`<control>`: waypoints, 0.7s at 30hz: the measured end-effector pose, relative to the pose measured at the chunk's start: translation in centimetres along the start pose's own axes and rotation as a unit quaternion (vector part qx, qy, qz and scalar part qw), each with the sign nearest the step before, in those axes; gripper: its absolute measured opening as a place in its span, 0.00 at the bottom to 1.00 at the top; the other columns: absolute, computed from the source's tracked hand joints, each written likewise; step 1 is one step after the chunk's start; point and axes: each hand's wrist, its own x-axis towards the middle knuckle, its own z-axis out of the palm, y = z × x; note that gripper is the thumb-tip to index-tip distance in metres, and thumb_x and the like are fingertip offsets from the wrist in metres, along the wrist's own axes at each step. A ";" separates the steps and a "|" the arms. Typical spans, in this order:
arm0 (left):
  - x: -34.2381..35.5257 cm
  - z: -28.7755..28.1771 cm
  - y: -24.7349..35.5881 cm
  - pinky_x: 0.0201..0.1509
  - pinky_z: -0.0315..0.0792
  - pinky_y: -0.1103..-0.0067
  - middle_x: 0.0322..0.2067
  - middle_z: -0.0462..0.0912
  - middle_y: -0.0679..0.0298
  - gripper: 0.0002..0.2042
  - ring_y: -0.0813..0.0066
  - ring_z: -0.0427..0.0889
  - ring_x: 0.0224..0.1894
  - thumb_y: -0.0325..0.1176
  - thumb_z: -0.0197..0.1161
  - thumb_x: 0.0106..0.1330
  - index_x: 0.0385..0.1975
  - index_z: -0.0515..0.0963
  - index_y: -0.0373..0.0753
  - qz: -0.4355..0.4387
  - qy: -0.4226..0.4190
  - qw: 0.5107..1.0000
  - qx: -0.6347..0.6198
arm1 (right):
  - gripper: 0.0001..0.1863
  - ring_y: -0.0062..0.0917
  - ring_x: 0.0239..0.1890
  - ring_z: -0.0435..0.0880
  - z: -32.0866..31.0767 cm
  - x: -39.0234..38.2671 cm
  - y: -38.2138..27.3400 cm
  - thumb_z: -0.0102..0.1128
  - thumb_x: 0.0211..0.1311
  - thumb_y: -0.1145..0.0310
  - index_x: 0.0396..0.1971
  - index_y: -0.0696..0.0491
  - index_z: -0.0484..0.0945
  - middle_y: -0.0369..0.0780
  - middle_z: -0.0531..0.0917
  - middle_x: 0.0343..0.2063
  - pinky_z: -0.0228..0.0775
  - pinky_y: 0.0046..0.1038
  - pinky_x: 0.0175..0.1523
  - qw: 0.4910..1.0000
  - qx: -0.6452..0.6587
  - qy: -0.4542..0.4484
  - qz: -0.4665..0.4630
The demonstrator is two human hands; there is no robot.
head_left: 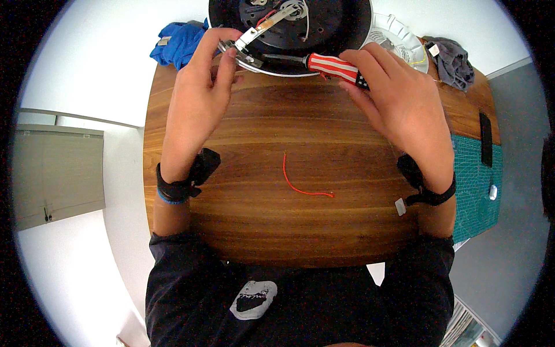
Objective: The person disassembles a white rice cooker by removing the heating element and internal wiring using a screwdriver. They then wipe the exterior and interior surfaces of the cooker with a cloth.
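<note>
At the far side of the table is a round black appliance housing with a pale rim, its inside facing me. A metal strip crosses it from the middle to the near left rim. My left hand pinches the strip's near end, thumb and fingers closed. In my right hand is a screwdriver with a red-and-white striped handle and a starred dark end. Its shaft points left toward the pinched end; whether the tip touches anything, I cannot tell.
On the wooden table before me lies a loose red wire. A blue cloth is at the far left. A white plastic ring-shaped part and a grey cloth sit far right. A green cutting mat covers the right side.
</note>
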 end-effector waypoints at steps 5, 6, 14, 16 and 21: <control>0.0 0.0 0.0 0.33 0.78 0.74 0.27 0.88 0.58 0.10 0.73 0.88 0.28 0.33 0.60 0.85 0.60 0.77 0.45 -0.003 0.004 1.000 0.008 | 0.14 0.38 0.40 0.89 -0.1 -0.2 0.1 0.71 0.69 0.61 0.46 0.50 0.78 0.40 0.82 0.38 0.84 0.41 0.37 1.000 0.000 -0.021 -0.002; 0.0 0.0 0.1 0.33 0.77 0.74 0.27 0.88 0.58 0.10 0.73 0.87 0.28 0.33 0.60 0.84 0.60 0.77 0.45 0.000 0.005 1.000 0.010 | 0.14 0.38 0.40 0.89 -0.1 -0.1 0.1 0.71 0.69 0.61 0.46 0.50 0.77 0.40 0.82 0.38 0.84 0.42 0.37 1.000 0.003 -0.026 -0.006; -0.3 0.7 0.3 0.31 0.78 0.74 0.28 0.90 0.55 0.13 0.70 0.90 0.28 0.32 0.67 0.80 0.59 0.76 0.43 0.015 0.013 1.000 0.014 | 0.14 0.39 0.41 0.89 -0.1 -0.3 -0.3 0.71 0.68 0.62 0.46 0.50 0.76 0.40 0.81 0.39 0.85 0.42 0.37 0.999 0.023 -0.039 -0.014; -0.2 0.6 0.1 0.32 0.79 0.74 0.29 0.91 0.53 0.12 0.66 0.94 0.31 0.32 0.67 0.80 0.59 0.76 0.43 0.011 0.014 1.000 0.006 | 0.14 0.38 0.41 0.89 -0.1 -0.2 -0.4 0.71 0.68 0.62 0.46 0.49 0.76 0.40 0.80 0.40 0.85 0.41 0.37 0.999 0.020 -0.026 -0.008; 0.0 0.2 0.6 0.34 0.81 0.73 0.31 0.93 0.52 0.11 0.62 0.96 0.35 0.32 0.66 0.81 0.58 0.76 0.41 0.004 0.006 1.000 0.028 | 0.22 0.38 0.45 0.88 -0.6 0.0 -0.3 0.75 0.64 0.69 0.56 0.50 0.80 0.39 0.83 0.47 0.84 0.38 0.42 0.999 0.021 -0.022 -0.009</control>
